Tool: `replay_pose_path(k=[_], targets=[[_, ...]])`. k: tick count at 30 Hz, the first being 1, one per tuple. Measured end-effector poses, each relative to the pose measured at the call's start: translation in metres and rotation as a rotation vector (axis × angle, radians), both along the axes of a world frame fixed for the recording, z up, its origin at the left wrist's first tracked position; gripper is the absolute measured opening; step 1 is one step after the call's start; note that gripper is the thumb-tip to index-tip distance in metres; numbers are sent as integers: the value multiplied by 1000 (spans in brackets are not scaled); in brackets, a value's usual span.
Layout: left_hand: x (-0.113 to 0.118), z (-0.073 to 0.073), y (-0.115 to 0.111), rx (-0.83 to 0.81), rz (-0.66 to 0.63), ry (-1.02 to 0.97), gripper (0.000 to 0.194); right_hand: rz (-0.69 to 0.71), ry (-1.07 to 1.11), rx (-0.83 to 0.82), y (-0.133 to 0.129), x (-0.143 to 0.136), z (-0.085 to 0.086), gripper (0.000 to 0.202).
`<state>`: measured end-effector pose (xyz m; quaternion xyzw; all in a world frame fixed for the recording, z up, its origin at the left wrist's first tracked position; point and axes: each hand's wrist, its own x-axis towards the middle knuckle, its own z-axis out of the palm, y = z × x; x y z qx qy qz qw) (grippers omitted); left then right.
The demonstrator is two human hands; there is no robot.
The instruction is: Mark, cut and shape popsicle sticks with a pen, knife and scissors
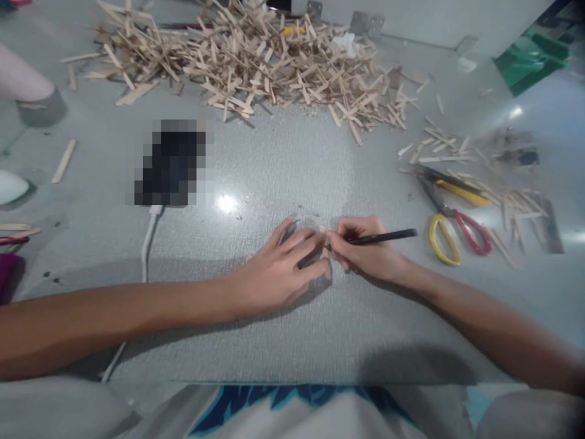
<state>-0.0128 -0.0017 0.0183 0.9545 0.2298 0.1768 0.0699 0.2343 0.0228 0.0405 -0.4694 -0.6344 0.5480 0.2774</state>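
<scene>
My right hand point(361, 244) is closed round a black pen point(388, 236), whose back end points right. The pen's tip is hidden by my fingers. Palm down to the left of it, my left hand point(290, 265) has its fingers spread, with fingertips resting on a small piece of wooden stick point(325, 252) on the table. The fingers cover much of that piece, and the fingertips of both hands almost meet there.
Wooden sticks point(256, 61) lie heaped along the back. At right are red-and-yellow-handled scissors point(450, 213), a yellow cutter point(461, 190) and loose sticks point(441, 143). A blurred-out dark device point(171, 167) with a white cable point(147, 244) lies left on the grey table point(283, 158).
</scene>
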Motion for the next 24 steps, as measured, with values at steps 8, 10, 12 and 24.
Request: replay_pose_path(k=[8, 10, 12, 24], targets=[[0, -2, -1, -16, 4, -22, 30, 10, -4, 16, 0, 0, -1, 52], [1, -2, -1, -10, 12, -31, 30, 12, -6, 20, 1, 0, 0, 53], [1, -3, -2, -11, 17, -45, 31, 13, -10, 20, 1, 0, 1, 53], [0, -4, -3, -35, 12, -67, 35, 26, -26, 33, 0, 0, 3, 54]])
